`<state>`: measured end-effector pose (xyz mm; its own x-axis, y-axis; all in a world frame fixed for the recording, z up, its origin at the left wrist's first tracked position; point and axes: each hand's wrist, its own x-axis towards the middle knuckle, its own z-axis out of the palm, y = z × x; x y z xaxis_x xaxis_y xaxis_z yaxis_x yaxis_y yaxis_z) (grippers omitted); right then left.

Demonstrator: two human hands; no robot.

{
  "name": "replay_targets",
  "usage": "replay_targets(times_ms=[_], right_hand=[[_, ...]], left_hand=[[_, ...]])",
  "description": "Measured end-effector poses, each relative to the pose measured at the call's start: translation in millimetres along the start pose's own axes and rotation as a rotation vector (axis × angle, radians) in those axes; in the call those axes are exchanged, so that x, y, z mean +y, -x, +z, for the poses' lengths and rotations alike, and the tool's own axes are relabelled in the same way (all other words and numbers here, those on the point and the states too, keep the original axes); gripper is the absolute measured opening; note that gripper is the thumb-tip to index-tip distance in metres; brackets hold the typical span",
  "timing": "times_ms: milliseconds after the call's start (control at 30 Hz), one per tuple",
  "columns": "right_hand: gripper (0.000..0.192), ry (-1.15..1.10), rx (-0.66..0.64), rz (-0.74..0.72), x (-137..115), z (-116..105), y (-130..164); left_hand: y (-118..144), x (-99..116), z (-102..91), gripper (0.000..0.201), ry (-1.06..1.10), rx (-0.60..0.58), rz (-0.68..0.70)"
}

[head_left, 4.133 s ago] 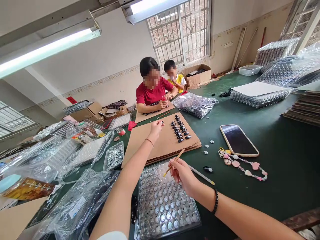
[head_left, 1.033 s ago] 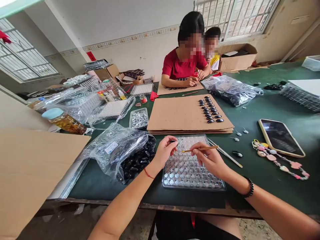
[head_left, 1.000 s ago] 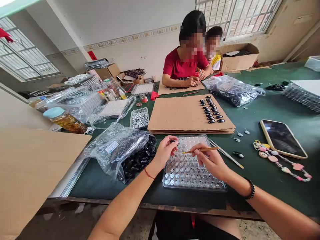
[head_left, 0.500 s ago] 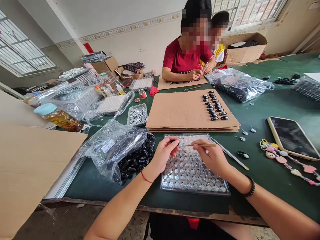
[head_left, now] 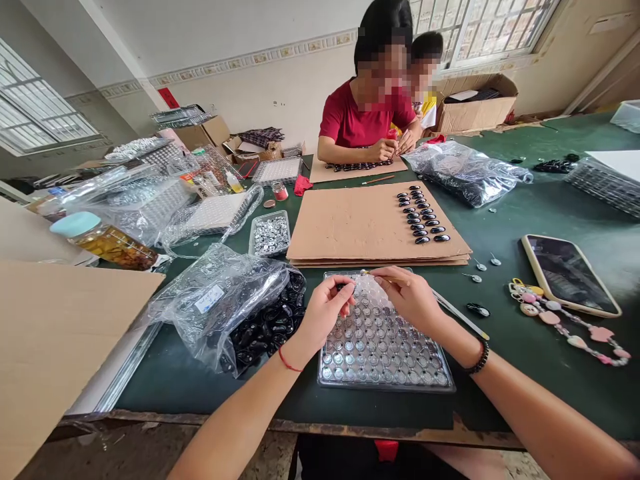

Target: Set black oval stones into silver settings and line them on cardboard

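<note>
Head view: over the tray (head_left: 385,347) our left hand (head_left: 325,310) fingers pinch a dark piece, our right hand (head_left: 407,293) fingers grip a stick (head_left: 373,273). Beside, a bag (head_left: 235,300) label is unreadable. Beyond, cardboard (head_left: 360,227).

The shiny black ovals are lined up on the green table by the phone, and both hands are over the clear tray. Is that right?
Not quite. The head view shows the black ovals lined up on the brown cardboard sheet, not on the green table. The phone lies off to the side. The left hand and right hand are indeed over the clear tray.
</note>
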<state>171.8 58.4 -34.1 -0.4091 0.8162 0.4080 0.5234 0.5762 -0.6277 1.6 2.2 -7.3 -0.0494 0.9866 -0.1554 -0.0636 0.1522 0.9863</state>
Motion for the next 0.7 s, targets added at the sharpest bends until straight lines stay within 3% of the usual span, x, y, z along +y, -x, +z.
replay_targets(times_ms=[133,300,500,700], right_hand=[[0.017,-0.012,0.066,-0.037,-12,-14,10],[0.017,0.004,-0.036,-0.248,-22,-17,22],[0.022,0.071,-0.097,-0.280,-23,-10,25],[0.019,0.049,-0.019,-0.248,-24,-8,27]], left_hand=[[2,-4,-2.3,0.022,-0.353,0.028,0.187],[5,-9,-1.4,0.024,-0.796,-0.056,0.553],[2,-13,-0.5,0.020,-0.842,-0.061,0.508],[-1,-12,-1.5,0.021,-0.850,-0.020,0.440]])
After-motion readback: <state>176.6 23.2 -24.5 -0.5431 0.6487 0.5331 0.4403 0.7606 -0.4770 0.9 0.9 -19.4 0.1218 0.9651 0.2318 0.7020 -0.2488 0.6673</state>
